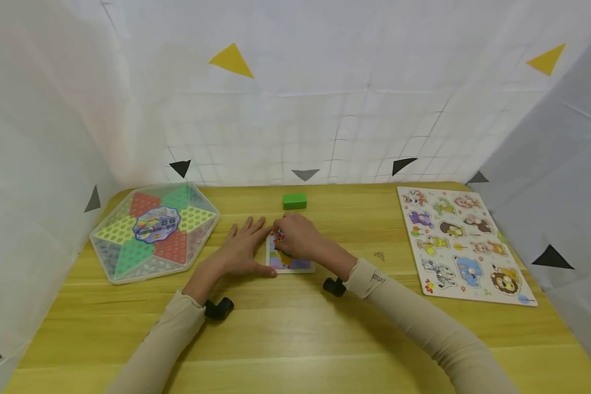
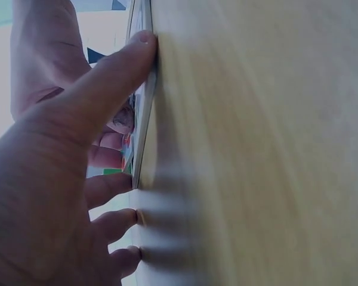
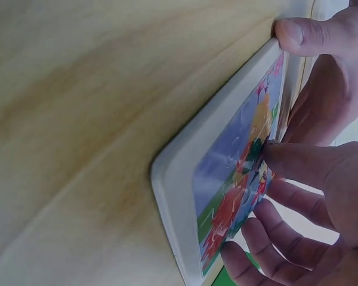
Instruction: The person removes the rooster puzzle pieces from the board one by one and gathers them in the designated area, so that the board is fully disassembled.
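Observation:
A small white-framed picture board (image 1: 295,271) lies flat on the table, colourful in the right wrist view too (image 3: 209,185). My left hand (image 1: 240,253) spreads around its left side, thumb at the near left corner and forefinger by the far left; the left wrist view shows the thumb (image 2: 116,74) along the board's edge. Over the picture, my right hand (image 1: 300,238) rests with bent fingers. In the right wrist view its thumb (image 3: 298,161) touches the picture and its fingertips (image 3: 235,259) lie toward the far edge. Whether a piece sits between them is hidden.
Behind the board stands a green block (image 1: 294,201). At the left lies a hexagonal board with coloured triangles (image 1: 157,232). An animal picture board (image 1: 463,246) lies at the right. White cloth walls (image 1: 295,131) rise behind the table.

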{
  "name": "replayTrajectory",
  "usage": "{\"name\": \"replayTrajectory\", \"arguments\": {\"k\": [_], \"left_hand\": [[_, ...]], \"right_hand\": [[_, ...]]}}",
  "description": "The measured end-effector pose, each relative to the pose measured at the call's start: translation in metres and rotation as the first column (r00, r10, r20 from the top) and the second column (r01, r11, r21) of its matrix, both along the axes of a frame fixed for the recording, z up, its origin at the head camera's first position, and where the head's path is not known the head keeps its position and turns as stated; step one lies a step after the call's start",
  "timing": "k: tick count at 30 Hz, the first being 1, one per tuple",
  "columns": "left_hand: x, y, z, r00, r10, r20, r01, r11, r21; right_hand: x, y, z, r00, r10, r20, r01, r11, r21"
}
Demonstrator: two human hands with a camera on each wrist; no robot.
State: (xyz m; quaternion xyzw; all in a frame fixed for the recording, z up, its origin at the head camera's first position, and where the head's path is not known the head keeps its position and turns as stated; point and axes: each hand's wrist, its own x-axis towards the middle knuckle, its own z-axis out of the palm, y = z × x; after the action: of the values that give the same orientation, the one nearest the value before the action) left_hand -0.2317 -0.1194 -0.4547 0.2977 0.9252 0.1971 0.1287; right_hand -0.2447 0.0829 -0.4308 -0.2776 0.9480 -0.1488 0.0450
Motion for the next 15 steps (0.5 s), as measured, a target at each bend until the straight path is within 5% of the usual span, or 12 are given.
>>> {"name": "replayTrajectory", "arguments": {"k": [15], "left_hand": [[-0.0007,-0.0027,-0.0069,1.0,0.011,-0.002,-0.011,0.999,0.033]], "right_hand": [[0.0037,-0.0002,0.0014,0.999,-0.029,-0.033,0.028,0.999,-0.028]]}}
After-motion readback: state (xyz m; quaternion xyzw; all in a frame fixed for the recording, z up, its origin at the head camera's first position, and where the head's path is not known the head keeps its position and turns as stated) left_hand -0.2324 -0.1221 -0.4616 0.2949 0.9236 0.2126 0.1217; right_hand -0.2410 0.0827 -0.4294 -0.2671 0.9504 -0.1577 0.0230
